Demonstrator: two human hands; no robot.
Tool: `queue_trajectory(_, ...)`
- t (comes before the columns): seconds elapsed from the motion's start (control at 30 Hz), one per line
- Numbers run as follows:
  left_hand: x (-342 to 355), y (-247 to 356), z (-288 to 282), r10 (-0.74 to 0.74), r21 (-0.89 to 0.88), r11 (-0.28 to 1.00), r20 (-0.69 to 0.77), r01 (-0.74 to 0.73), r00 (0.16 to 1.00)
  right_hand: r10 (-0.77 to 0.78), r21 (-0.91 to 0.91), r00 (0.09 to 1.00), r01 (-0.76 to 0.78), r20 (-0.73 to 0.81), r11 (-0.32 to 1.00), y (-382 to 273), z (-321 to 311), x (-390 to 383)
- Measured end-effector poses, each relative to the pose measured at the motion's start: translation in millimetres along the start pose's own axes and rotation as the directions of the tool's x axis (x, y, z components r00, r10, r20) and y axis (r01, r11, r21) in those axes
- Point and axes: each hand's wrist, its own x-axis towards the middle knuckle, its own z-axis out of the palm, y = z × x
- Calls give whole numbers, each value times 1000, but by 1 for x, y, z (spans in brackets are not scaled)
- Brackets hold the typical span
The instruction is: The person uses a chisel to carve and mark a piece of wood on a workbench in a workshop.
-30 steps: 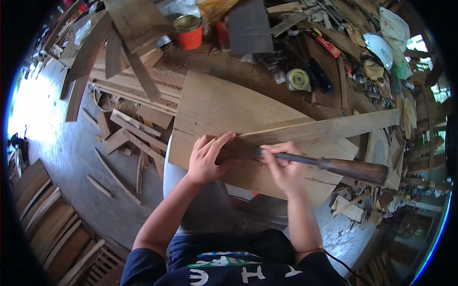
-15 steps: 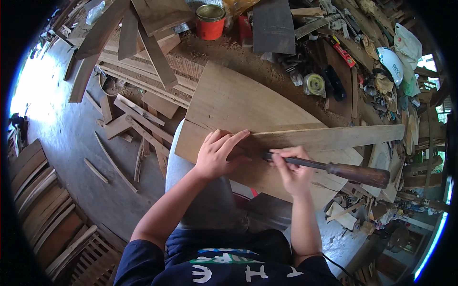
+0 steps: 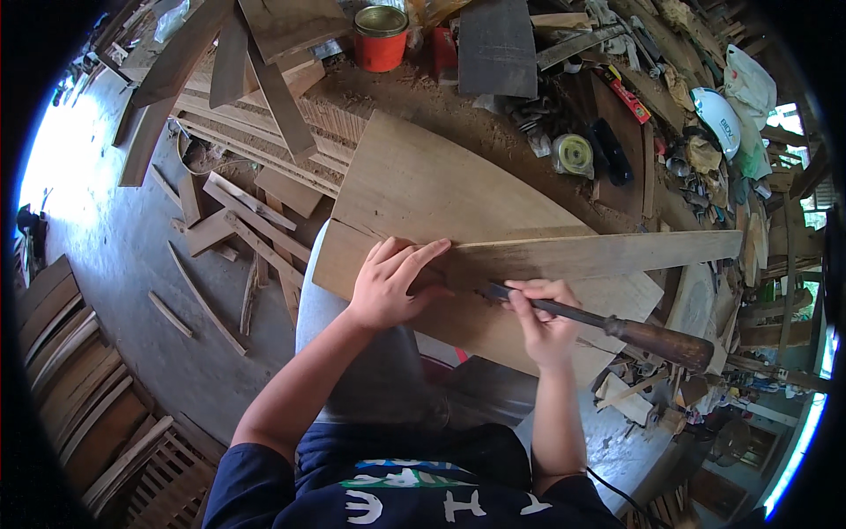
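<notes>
One chisel-like tool (image 3: 608,325) is held over a broad board (image 3: 441,185); its long axis goes from the blade tip, between 9 and 10 o'clock, to the wooden handle, between 3 and 4. The right hand (image 3: 545,322) is the nearer one: its fingers are closed around the shaft, not far behind the tip. Whether the tip touches the wood, I cannot tell. The left hand (image 3: 388,284) is just beside the tip, at its 9 o'clock side, so I judge the line from blade to left thumb as the relation which matters most. This hand rests, fingers spread, at the left end of a wooden strip (image 3: 608,253) running roughly from 9 to 3 o'clock. Farther out, I see the dusty tabletop (image 3: 423,104), with a red tin (image 3: 381,51) toward 11 and a tape measure (image 3: 574,155) toward 1 o'clock.
</notes>
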Motion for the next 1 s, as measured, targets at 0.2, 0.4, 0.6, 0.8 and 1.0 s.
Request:
queue_trajectory(0.2, 0, 1, 0, 18, 2, 1000, 5, -18, 1000, 65, 73, 995, -59, -79, 996, -1, -12, -1)
queue_trajectory(0.4, 1, 1, 0, -10, 14, 1000, 26, 10, 1000, -7, -16, 1000, 7, 30, 1000, 5, 21, -4)
queue_trajectory(0.6, 0, 1, -1, 10, 4, 1000, 1, -10, 1000, -12, 31, 999, 14, -37, 999, 4, 8, -2)
queue_trajectory(0.8, 2, 1, 0, 13, 2, 1000, 3, -13, 1000, -94, -82, 992, 101, 87, 991, 5, 29, 0)
queue_trajectory(1.0, -1, -1, -1, 8, -19, 1000, -12, -8, 1000, 63, 117, 991, -49, -116, 992, 1, 3, 7)
